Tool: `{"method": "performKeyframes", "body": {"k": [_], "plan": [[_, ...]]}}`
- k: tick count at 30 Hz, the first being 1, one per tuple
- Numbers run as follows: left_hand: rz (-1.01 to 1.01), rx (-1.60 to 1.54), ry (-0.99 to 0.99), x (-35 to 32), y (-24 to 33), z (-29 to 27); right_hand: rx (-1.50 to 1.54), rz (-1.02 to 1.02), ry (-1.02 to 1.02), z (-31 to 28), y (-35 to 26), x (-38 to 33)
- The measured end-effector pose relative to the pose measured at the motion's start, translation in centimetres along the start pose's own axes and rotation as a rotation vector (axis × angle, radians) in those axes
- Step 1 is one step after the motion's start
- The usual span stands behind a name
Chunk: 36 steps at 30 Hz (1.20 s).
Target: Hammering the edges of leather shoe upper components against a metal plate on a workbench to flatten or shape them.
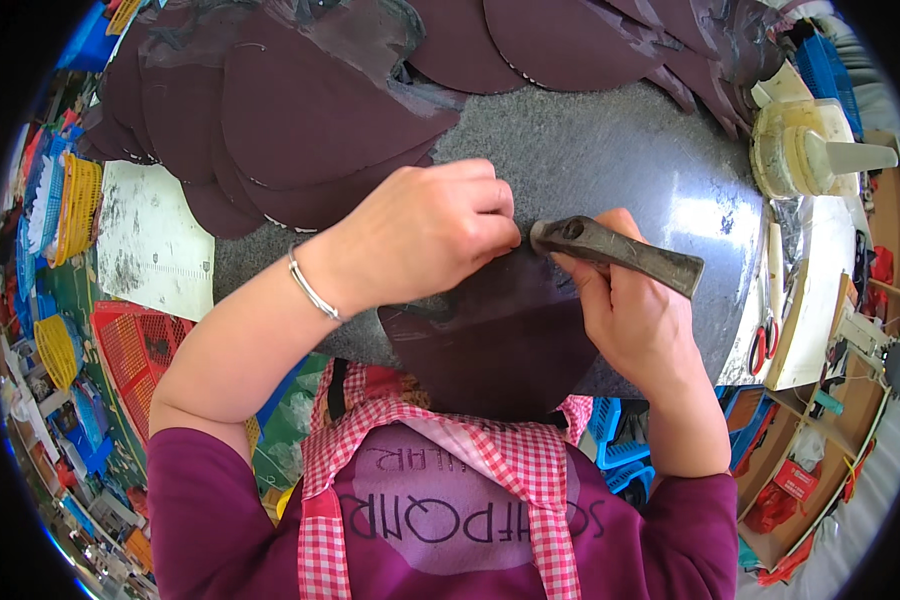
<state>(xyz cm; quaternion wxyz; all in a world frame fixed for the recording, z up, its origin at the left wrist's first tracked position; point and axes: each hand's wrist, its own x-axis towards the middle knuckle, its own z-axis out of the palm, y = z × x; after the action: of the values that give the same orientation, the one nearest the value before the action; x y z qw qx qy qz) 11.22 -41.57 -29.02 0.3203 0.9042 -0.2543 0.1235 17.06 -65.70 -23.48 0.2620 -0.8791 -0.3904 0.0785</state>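
A dark brown, leather-like cut piece (490, 345) lies on the grey slab (570, 130) in front of me, its near part overhanging the slab's edge. My left hand (435, 228) is closed, thumb and forefinger pinched at the far edge of this piece; the fingertips are partly hidden. In my right hand (638, 310) is a hammer (635, 250), gripped close to its metal head. One end of the head rests at or just over the piece's far edge, beside my left fingertips. The hammer's handle is mostly hidden.
Overlapping stacks of rounded dark brown pieces (320, 110) cover the slab's far side. At the right stand a cream glue pot (790, 150) with a pale handle and red-handled scissors (763, 345). A red plastic basket (135, 350) sits low at the left, near yellow baskets (78, 210).
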Motion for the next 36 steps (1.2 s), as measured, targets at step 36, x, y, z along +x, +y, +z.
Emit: {"method": "performKeyframes", "body": {"k": [36], "plan": [[-0.38, 0.044, 0.254, -4.1, 5.0, 0.6, -0.049, -0.165, -0.131, 1.3, -1.2, 2.9]]}}
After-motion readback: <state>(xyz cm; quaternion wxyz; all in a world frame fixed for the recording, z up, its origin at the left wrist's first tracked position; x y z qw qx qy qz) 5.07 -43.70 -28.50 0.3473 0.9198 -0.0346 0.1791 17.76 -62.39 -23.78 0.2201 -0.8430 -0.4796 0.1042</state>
